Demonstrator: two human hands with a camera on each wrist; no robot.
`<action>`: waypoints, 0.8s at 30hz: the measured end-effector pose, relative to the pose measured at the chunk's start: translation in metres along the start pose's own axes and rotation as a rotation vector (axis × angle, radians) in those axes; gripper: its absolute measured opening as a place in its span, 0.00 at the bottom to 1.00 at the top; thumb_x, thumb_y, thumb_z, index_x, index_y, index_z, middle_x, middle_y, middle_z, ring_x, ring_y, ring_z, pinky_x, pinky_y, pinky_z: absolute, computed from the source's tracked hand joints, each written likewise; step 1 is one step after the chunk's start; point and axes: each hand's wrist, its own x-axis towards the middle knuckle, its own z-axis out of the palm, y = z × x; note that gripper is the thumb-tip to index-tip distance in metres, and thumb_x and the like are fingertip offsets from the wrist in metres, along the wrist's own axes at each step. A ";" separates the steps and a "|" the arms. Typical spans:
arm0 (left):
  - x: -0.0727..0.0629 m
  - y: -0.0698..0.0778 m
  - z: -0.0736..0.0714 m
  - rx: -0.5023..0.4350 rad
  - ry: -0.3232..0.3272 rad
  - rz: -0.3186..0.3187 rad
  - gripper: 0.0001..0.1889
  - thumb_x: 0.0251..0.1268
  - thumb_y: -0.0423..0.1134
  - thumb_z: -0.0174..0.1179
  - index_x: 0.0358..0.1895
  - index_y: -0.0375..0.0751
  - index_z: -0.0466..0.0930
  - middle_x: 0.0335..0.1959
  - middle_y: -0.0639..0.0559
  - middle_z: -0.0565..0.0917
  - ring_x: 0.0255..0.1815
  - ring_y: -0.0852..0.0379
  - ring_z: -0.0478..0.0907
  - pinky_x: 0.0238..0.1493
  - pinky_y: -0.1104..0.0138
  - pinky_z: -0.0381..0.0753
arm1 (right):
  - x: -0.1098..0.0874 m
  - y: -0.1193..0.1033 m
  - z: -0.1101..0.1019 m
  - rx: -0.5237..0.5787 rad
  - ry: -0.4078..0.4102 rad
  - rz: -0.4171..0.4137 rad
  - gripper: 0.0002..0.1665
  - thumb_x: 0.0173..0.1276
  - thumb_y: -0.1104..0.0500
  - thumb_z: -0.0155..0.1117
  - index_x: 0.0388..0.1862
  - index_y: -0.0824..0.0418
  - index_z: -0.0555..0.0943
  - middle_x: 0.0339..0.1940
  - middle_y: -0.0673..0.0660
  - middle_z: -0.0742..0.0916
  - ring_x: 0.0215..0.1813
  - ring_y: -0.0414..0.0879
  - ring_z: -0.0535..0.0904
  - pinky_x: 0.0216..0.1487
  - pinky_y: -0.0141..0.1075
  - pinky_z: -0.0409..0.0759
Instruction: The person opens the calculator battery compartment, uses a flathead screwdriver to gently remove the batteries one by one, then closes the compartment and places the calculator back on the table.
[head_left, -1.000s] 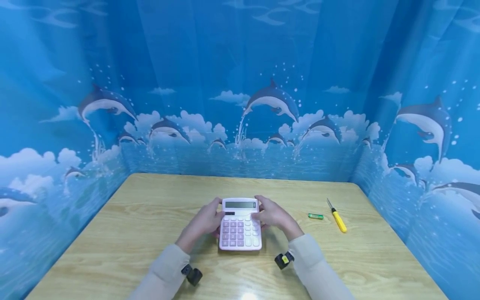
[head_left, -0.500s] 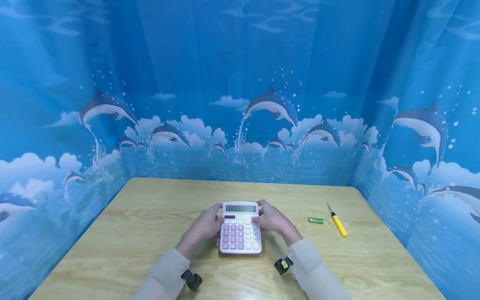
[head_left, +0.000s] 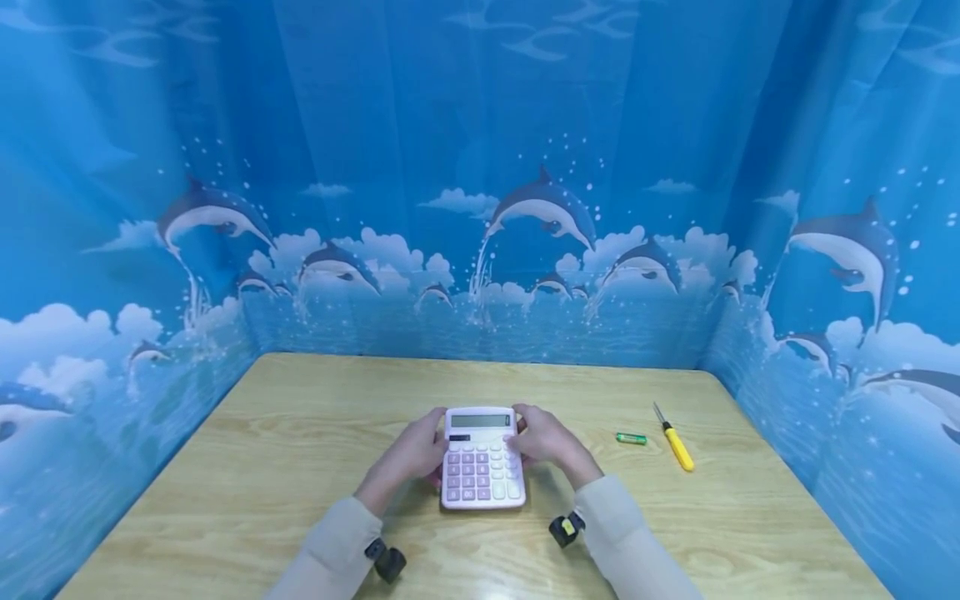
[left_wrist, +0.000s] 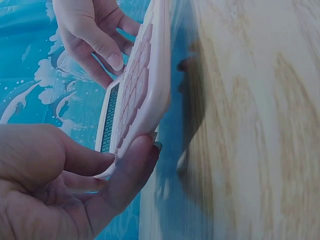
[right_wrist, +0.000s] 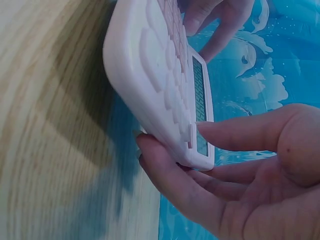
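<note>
A pink and white desk calculator (head_left: 483,458) faces up in front of the person, its display at the far end showing a 0. My left hand (head_left: 412,450) grips its left edge, the thumb by the display and the other fingers around the side and underneath. On the opposite edge my right hand (head_left: 549,437) holds it the same way, thumb on the face near the top keys. Both wrist views show the calculator (left_wrist: 160,85) raised off the wood, with a shadow below it. The calculator's underside is hidden.
To the right on the wooden table (head_left: 300,467) lie a green battery (head_left: 631,438) and a screwdriver (head_left: 678,448) with a yellow handle. A blue curtain (head_left: 480,108) printed with dolphins hangs along the back and sides.
Both hands keep their hold on the calculator, which stays nearly in place. The head view has tilted slightly, so the whole scene sits a little lower than one second ago.
</note>
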 end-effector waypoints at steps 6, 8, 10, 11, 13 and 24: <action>0.000 0.001 -0.001 -0.013 -0.017 -0.004 0.34 0.74 0.25 0.52 0.80 0.31 0.52 0.37 0.38 0.82 0.22 0.52 0.82 0.23 0.62 0.88 | 0.000 0.001 0.001 -0.012 -0.002 -0.016 0.41 0.67 0.72 0.65 0.77 0.71 0.62 0.54 0.71 0.83 0.37 0.51 0.85 0.34 0.41 0.90; 0.000 0.001 -0.001 -0.012 -0.021 -0.016 0.33 0.74 0.25 0.52 0.79 0.29 0.52 0.37 0.39 0.82 0.22 0.52 0.82 0.23 0.62 0.87 | 0.000 0.000 0.001 -0.011 0.001 -0.023 0.39 0.66 0.72 0.65 0.76 0.69 0.64 0.53 0.70 0.83 0.37 0.51 0.85 0.34 0.41 0.90; 0.001 0.001 -0.001 -0.005 -0.025 -0.022 0.32 0.74 0.25 0.52 0.78 0.27 0.53 0.37 0.39 0.82 0.22 0.52 0.82 0.23 0.63 0.87 | 0.000 0.001 0.001 -0.013 0.002 -0.027 0.38 0.66 0.72 0.65 0.75 0.69 0.65 0.52 0.70 0.83 0.37 0.51 0.85 0.34 0.42 0.90; 0.001 0.001 -0.001 -0.007 -0.029 -0.023 0.32 0.74 0.25 0.52 0.78 0.25 0.53 0.37 0.39 0.82 0.23 0.53 0.82 0.24 0.63 0.88 | 0.000 0.000 0.002 -0.012 0.004 -0.021 0.38 0.66 0.72 0.65 0.74 0.68 0.65 0.52 0.70 0.84 0.37 0.51 0.85 0.34 0.42 0.90; 0.001 0.001 0.000 -0.011 -0.031 -0.033 0.32 0.74 0.25 0.52 0.78 0.25 0.54 0.38 0.39 0.82 0.23 0.53 0.82 0.24 0.63 0.88 | 0.000 0.000 0.002 -0.022 0.002 -0.013 0.39 0.65 0.73 0.65 0.75 0.68 0.65 0.50 0.70 0.84 0.37 0.51 0.85 0.34 0.41 0.90; 0.004 0.000 0.003 0.046 -0.013 -0.076 0.29 0.73 0.26 0.54 0.75 0.26 0.61 0.39 0.39 0.81 0.27 0.53 0.81 0.25 0.66 0.87 | 0.005 0.005 0.006 -0.114 0.007 -0.014 0.49 0.59 0.78 0.64 0.80 0.65 0.62 0.45 0.67 0.85 0.39 0.50 0.83 0.35 0.38 0.89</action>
